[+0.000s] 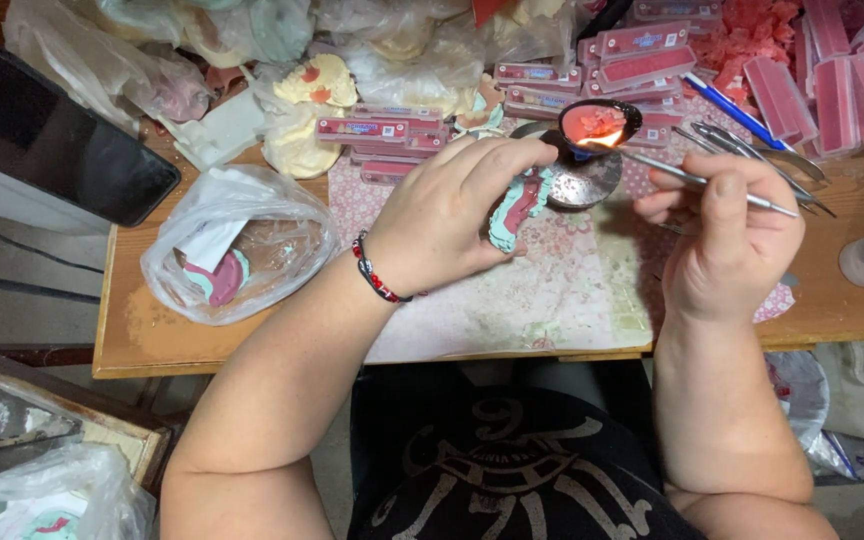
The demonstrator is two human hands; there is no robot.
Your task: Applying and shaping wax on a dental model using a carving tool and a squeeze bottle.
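Head view. The left hand (442, 215) is closed around a teal dental cast with pink wax (518, 207), fingers wrapped over its top, thumb underneath; the cast sits just above the patterned mat (552, 290) near the middle of the bench (142, 330). The right hand (727, 235) pinches a slim metal wax instrument (697, 182) between thumb and fingers, pen-fashion. Its tip reaches into the small flame (600, 141) burning at the lip of a dark spoon-shaped ladle of melted pink wax (600, 122), which stands over a round metal burner (582, 180) just beyond the cast.

Progress, judged: the tool is being heated or loaded with wax, so the waxing of this cast is under way, not finished. Pink wax already lies on the cast; how complete it is cannot be told, as the fingers hide most of it.

Surroundings: towards the left edge of the bench, a clear plastic bag (237, 245) holds another teal-and-pink cast. Along the far edge lie flat pink boxes of wax (377, 130), cream plaster casts (302, 120) and more bags. Spare metal instruments (752, 150) and a blue pen (732, 110) lie towards the far right corner. A dark phone (52, 150) rests off the far left corner.
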